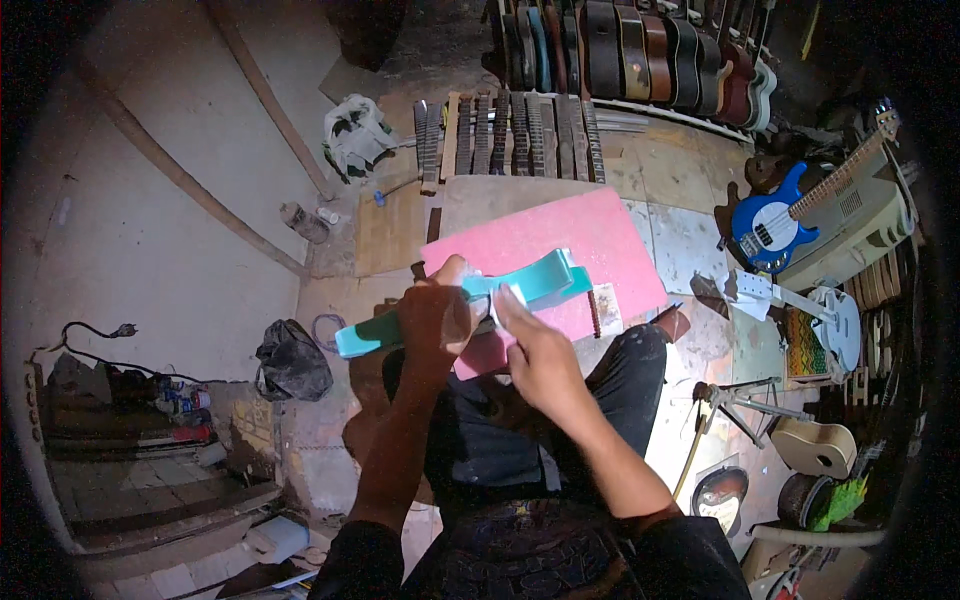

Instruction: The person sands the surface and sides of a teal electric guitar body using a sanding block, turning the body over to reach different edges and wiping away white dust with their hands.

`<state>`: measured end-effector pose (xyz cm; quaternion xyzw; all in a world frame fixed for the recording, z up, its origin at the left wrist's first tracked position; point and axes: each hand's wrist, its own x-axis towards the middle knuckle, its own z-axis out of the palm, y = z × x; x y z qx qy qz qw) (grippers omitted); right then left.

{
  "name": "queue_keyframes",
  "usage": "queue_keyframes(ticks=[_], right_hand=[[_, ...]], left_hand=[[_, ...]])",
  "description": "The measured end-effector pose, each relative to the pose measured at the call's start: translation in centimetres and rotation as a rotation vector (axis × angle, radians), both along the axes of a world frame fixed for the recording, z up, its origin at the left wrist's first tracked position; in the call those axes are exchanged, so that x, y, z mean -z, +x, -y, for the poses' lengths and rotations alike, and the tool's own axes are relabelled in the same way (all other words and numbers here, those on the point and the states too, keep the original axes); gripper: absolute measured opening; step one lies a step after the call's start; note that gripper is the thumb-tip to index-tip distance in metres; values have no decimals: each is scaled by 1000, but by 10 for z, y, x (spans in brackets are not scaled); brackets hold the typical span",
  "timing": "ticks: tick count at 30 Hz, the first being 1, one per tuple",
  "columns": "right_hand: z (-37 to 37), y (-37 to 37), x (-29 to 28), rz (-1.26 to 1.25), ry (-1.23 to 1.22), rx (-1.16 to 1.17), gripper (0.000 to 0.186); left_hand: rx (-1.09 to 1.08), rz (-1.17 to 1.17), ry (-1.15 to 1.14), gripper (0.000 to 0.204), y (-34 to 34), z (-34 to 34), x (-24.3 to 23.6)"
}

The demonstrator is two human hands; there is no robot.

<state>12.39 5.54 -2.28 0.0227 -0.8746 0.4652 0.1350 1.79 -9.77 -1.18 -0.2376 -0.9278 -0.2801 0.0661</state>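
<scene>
Turquoise curved piece (535, 284), one, solid-coloured, held in front of the person's lap, over the pink board; long axis running from lower left to upper right, with a scooped curve toward the right end. Whether its underside touches the board cannot be told.

Left hand (437, 315): laid across the piece left of its middle, fingers bent around it and gripping. A turquoise length projects past this hand on the left, the curved end on the right.

Right hand (540, 358): at the near side of the piece, just beside the left hand. Fingers pinching a folded white pad (508, 296) against the turquoise surface; the remaining fingers are curled, their tips hidden.

Pink board (625, 250), one, flat, set at a slant, pale dust specks on it. White card (608, 310), on the board's near right part, a thin brown ridged strip along its left edge.

Surroundings: fretted necks (520, 135), laid side by side in a row beyond the board; guitar bodies (640, 50), standing in a rack behind; blue bass guitar (770, 225), at right; black plastic bag (292, 360), crumpled, at left; white plastic bag (356, 138), far left.
</scene>
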Motion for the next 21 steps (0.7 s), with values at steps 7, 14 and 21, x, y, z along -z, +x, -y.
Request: queue_keyframes(ticks=[7,14,21], right_hand=[[-10,-18,4,26,-41,1,62],[-8,-16,-10,116,-105,-7,58],[-6,-7,-16,73,-44,22,59]], left_hand=[[70,-35,42,36,6,-7,-2],[109,-105,146,32,9,-3,5],[27,-21,33,32,15,-13,-3]])
